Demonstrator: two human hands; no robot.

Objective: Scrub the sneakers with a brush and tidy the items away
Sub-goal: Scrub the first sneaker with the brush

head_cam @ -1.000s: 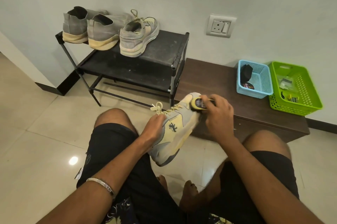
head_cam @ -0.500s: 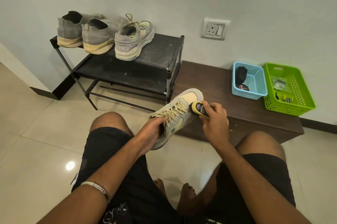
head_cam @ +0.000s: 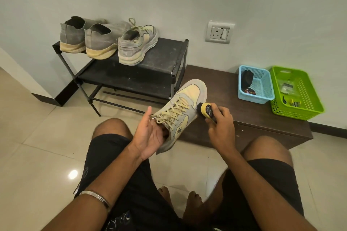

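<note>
The sneaker point(head_cam: 183, 110) is held up in front of the bench point(head_cam: 249, 118), toe toward the wall. The left hand point(head_cam: 150, 135) grasps its heel opening with fingers inside, and the right hand point(head_cam: 221, 125) grips the brush point(head_cam: 206, 110) against the sneaker's side.

3 grey fabric sneakers point(head_cam: 105, 41) sit on the black metal shoe rack point(head_cam: 150, 73); right of it, the dark brown wooden bench point(head_cam: 249, 116) carries 2 plastic mesh baskets point(head_cam: 262, 88) side by side.
</note>
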